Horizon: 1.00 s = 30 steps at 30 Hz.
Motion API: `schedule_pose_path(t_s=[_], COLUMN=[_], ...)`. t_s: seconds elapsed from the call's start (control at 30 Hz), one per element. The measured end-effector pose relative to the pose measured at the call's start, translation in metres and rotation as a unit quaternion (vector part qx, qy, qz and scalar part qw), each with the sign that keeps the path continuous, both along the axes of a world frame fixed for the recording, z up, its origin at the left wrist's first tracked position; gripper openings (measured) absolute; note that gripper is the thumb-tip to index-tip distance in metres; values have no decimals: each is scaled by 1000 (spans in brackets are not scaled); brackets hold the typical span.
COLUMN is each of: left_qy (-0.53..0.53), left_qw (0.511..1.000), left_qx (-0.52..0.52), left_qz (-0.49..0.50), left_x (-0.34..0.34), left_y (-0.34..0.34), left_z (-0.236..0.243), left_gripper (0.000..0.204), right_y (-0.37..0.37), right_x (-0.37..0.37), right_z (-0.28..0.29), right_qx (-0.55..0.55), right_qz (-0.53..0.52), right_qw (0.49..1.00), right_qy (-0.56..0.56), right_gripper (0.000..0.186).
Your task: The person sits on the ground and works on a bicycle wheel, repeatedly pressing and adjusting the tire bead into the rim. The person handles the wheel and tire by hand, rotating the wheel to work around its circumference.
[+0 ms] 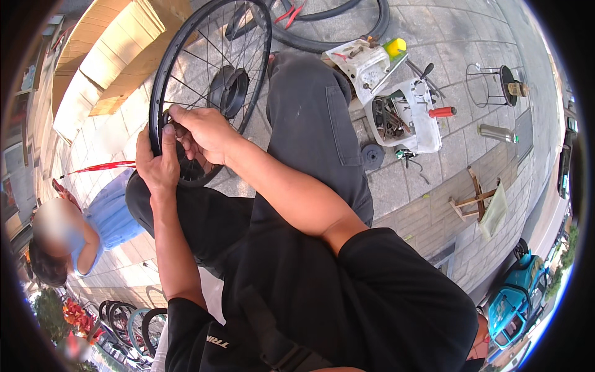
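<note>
A black spoked bicycle wheel (162, 71) stands tilted in front of my left knee, its dark hub (228, 92) seen through the spokes. My left hand (158, 164) is closed round the near part of the rim, with the thumb laid along it. Just to its right, my right hand (207, 133) grips the same stretch of rim, thumb on top and fingers curled on the inner side. The fingers partly hide the rim between the hands, and I cannot make out any small part there.
Cardboard (114, 59) stands at far left; a loose tyre (381, 25) lies at the top. Right of my knee are cut white plastic containers of tools (427, 133), a red-handled screwdriver (442, 112), a flask (496, 132) and a folding stool (478, 199). A person in blue (114, 208) is at left.
</note>
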<state>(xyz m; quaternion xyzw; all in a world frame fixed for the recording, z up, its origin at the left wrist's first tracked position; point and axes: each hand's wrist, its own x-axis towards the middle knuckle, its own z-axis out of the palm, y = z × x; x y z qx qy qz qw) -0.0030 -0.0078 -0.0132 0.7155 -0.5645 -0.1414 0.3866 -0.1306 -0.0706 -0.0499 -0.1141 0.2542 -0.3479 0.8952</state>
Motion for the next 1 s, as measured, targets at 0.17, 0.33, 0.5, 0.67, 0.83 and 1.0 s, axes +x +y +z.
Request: schedule_pose_path(t_s=[0.17, 0.33, 0.5, 0.67, 0.83, 1.0], left_qy=[-81, -253, -136, -145, -84, -118], left_qw=[992, 961, 990, 989, 995, 991], left_qx=[-52, -83, -40, -31, 2, -56], left_qz=[-80, -69, -7, 24, 45, 1], left_x=[2, -5, -23, -18, -24, -17], left_y=[4, 3, 5, -2, -4, -4], left_z=[-3, 4, 4, 0, 4, 1], left_gripper=[38, 45, 48, 44, 43, 38], right_y=[-9, -10, -4, -8, -2, -4], right_x=[-2, 0, 6, -1, -14, -11], right_z=[17, 17, 10, -1, 2, -1], right_qx=[52, 53, 11, 112, 72, 51], right_qz=[52, 59, 3, 60, 29, 25], right_qw=[991, 988, 988, 992, 997, 995], right_qy=[111, 132, 155, 24, -11, 80], right_gripper=[28, 28, 31, 27, 29, 30])
